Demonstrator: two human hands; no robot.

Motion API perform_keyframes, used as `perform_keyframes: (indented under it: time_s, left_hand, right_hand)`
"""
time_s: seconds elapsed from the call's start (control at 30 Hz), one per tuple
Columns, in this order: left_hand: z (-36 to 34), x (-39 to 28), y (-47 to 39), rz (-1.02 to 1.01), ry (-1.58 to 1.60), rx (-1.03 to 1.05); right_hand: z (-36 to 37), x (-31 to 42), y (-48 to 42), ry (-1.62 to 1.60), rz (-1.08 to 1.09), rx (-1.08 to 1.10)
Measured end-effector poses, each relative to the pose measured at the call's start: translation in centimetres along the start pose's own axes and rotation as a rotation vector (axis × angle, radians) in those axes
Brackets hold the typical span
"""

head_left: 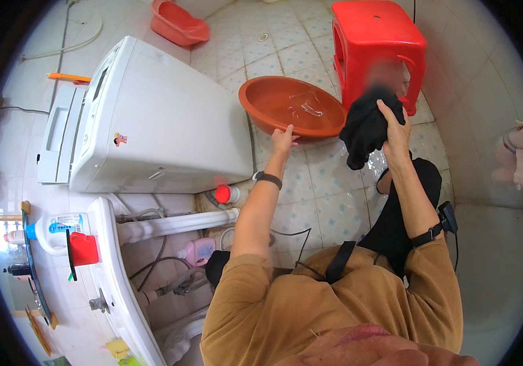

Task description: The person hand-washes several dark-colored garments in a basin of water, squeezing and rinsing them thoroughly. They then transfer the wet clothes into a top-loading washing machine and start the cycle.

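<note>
My left hand (284,140) grips the near rim of a reddish-brown plastic basin (280,103) with its thumb over the edge. The basin appears tilted on the tiled floor, with shiny water or a wet sheen inside. To the right of it, my right hand (396,130) holds a bunched black cloth (365,130) in the air, fingers and thumb wrapped around its right side. The cloth hangs close to the basin's right rim and in front of a red plastic stool (376,27). Its exact kind cannot be told.
A white washing machine (174,119) stands left of the basin. A white sink (115,274) holds a detergent bottle (62,231). Below are a pink bottle (200,251) and a red-capped jar (226,194). A pink tub (177,23) lies behind. The floor tiles (298,183) look wet.
</note>
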State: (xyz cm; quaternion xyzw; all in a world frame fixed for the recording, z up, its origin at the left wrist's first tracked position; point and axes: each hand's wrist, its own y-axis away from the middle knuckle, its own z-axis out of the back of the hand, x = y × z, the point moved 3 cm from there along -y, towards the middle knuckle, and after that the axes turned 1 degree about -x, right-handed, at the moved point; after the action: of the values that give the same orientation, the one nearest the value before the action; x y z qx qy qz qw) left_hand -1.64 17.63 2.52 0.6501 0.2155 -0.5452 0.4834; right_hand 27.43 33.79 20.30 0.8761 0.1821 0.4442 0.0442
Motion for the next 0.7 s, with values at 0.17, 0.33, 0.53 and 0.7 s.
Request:
perform_keyframes:
  time_s: [0.17,0.33,0.53,0.7]
  left_hand:
    - [-2.8,-3.5,4.3,-0.549,-0.369,-0.047]
    - [-6.0,-6.7,9.5,-0.692,-0.541,0.008]
    - [-5.4,-4.7,8.9,-0.682,-0.458,0.064]
    - [-2.6,-4.2,9.7,-0.349,-0.212,0.201]
  right_hand:
    - [0.5,-0.4,-0.5,0.005,0.004,0.031]
    - [0.6,-0.7,-0.2,0.066,-0.018,0.005]
    - [0.6,-1.2,0.0,0.057,-0.023,0.032]
    - [0.7,-1.0,0.3,0.059,-0.027,0.034]
